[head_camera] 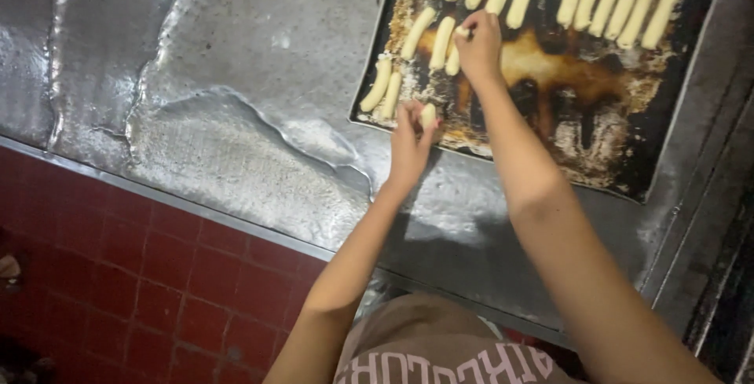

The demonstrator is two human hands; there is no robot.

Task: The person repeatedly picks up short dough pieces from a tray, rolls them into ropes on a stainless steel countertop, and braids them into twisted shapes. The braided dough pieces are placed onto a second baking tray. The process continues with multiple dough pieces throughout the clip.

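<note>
Tray (pixel 667 144) sits on dented metal counter (pixel 236 78); left hand (pixel 410 144) pinches dough stick (pixel 428 115) at tray's near edge; right hand (pixel 479 42) clamps another stick (pixel 454 58) mid-tray; bare tray w/ room toward its right.

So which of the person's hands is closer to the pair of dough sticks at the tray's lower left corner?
Left. The left hand holds a dough piece just right of the corner pair. The right hand is farther up the baking tray, at the middle row.
</note>
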